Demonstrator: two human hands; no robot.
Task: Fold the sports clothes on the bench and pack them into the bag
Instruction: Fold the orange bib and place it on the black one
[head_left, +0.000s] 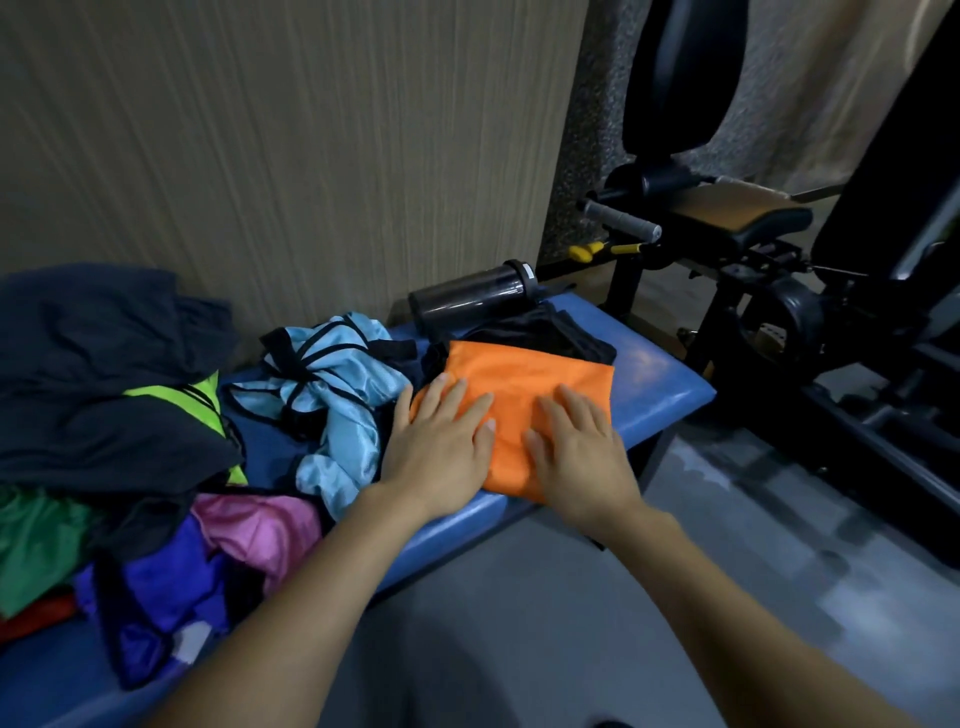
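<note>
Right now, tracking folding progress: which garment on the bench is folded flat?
The orange garment, pressed flat under both hands; the light blue garment and pink garment lie crumpled.

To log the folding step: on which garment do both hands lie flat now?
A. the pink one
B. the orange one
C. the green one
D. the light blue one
B: the left hand and the right hand press flat on the folded orange garment.

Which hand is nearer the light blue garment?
Left. The left hand presses the orange garment right beside the light blue garment; the right hand lies farther away.
</note>
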